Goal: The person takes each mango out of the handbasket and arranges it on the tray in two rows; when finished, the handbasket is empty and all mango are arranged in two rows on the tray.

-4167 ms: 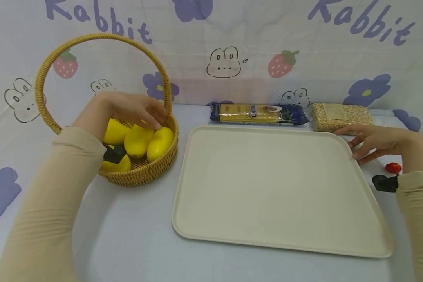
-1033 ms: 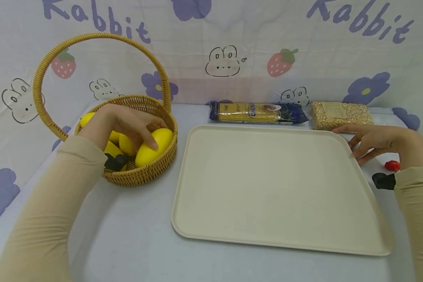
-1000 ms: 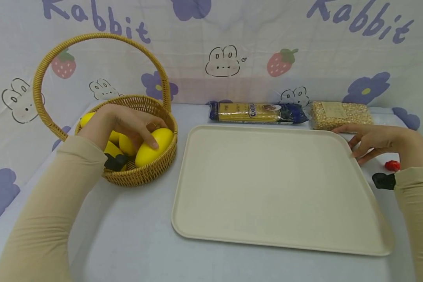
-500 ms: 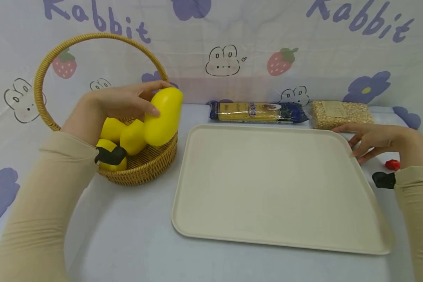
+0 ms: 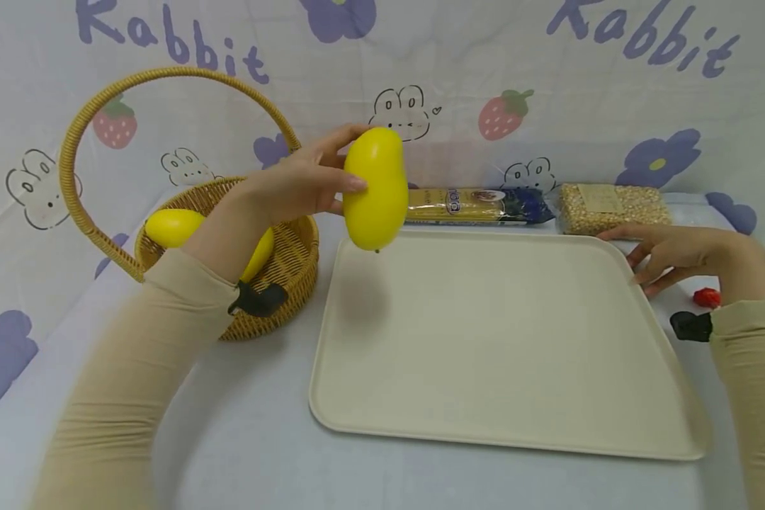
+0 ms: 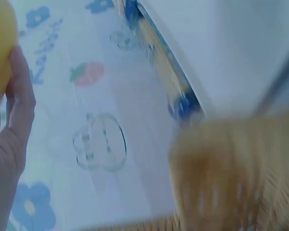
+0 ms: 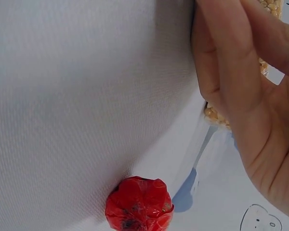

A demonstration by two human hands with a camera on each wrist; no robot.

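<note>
My left hand grips a yellow mango, holding it upright above the back left corner of the beige tray, onto which its shadow falls. In the left wrist view the mango shows only partly, fingers against its side. Left of the tray stands the wicker basket, holding more yellow fruit partly hidden by my left forearm. My right hand rests at the tray's back right corner, its fingers loosely bent and fingertips right at the rim.
Behind the tray lie a pack of spaghetti and a bag of corn kernels. A small red wrapped thing sits by my right wrist. The basket's tall handle arches up at the left. A printed cloth hangs behind.
My left hand has taken the mango, lifted it out of the basket and carried it right, over the tray's corner. My right hand has stayed at the tray's rim.
</note>
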